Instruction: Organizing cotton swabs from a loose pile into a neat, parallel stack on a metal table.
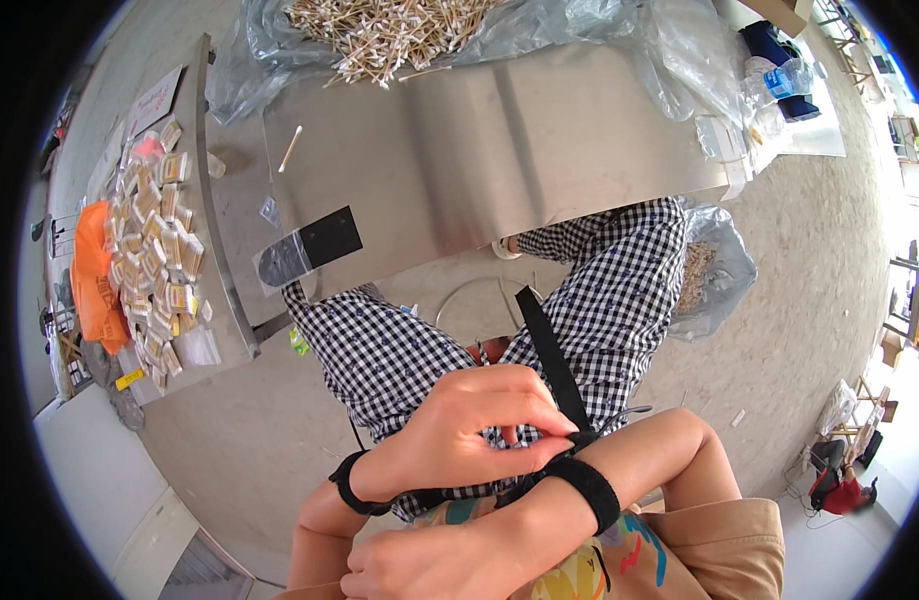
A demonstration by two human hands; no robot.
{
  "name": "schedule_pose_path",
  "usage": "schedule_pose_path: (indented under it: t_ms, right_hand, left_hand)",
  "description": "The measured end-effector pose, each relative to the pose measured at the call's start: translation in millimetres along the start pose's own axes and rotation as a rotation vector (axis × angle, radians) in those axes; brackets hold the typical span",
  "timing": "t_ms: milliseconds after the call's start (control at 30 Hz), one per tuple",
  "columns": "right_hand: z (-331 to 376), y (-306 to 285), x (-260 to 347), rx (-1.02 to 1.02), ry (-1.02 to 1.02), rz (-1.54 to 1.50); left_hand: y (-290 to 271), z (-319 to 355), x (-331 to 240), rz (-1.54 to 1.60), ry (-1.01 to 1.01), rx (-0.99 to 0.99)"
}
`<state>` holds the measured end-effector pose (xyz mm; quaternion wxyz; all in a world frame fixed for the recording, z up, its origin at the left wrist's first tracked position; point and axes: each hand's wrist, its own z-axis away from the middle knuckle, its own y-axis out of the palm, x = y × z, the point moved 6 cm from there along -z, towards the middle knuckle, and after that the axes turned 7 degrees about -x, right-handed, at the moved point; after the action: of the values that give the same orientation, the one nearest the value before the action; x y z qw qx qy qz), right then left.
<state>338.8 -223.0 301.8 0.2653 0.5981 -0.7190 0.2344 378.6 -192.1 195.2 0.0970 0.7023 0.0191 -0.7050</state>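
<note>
Two hands meet over a checked lap: left hand [470,425] pinches the black strap [552,355] at the right wrist's band [590,490]; right hand [430,565] curls loosely, holding nothing. Swabs [380,30] heap on the steel desk [500,150] above.

— What colours are seen on the wrist? 
— A black band [592,487] and black strap [550,350].
— And the trousers [380,350]? 
— Black-and-white check. An orange bag [95,290] and pale swabs [380,30] are noted on the silver table [500,150].
</note>
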Motion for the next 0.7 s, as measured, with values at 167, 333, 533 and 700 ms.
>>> schedule_pose_path:
  t_ms: [167, 333, 533, 700]
  right_hand:
    - [5, 4, -5, -0.049, 0.044, -0.057]
    - [0, -8, -9, -0.089, 0.082, -0.103]
    - [0, -28, -38, -0.153, 0.382, -0.297]
    - [22, -105, -132, -0.634, 0.932, -0.575]
  left_hand:
    - [1, -1, -7, -0.001, 0.146, 0.082]
    - [9, 0, -6, 0.002, 0.172, 0.146]
    - [14, -8, -1, 0.029, 0.061, 0.247]
    - [-26, -2, 43, -0.18, -0.136, -0.002]
